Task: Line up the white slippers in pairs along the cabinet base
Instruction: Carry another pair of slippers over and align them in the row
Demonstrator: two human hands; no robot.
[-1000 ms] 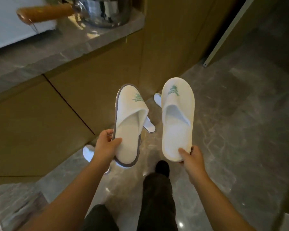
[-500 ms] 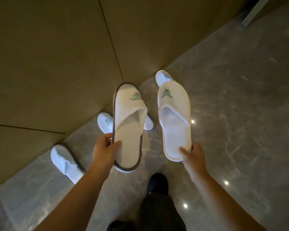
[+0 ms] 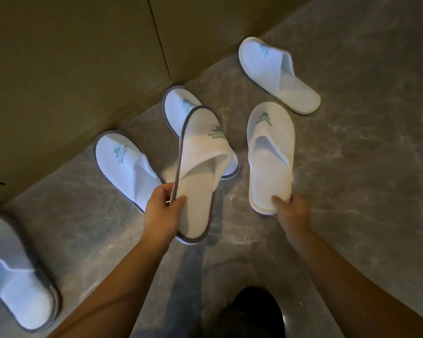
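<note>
My left hand (image 3: 163,211) grips the heel of a grey-trimmed white slipper (image 3: 200,172), held tilted above the floor. My right hand (image 3: 291,208) pinches the heel of a plain white slipper (image 3: 270,152), low over the floor with its toe toward the cabinet. On the floor lie other slippers: a grey-trimmed one (image 3: 178,108) partly hidden behind the held one, another grey-trimmed one (image 3: 126,164) to its left, a third (image 3: 15,272) at the far left, and a plain white one (image 3: 276,71) at the upper right. Their toes point toward the tan cabinet base (image 3: 83,69).
The floor (image 3: 364,167) is glossy grey marble. A vertical seam (image 3: 159,37) splits the cabinet panels. My dark trouser leg and shoe (image 3: 252,313) show at the bottom centre.
The view has dropped much closer to the floor. Both held slippers have come down, and more slippers on the floor have come into sight.
</note>
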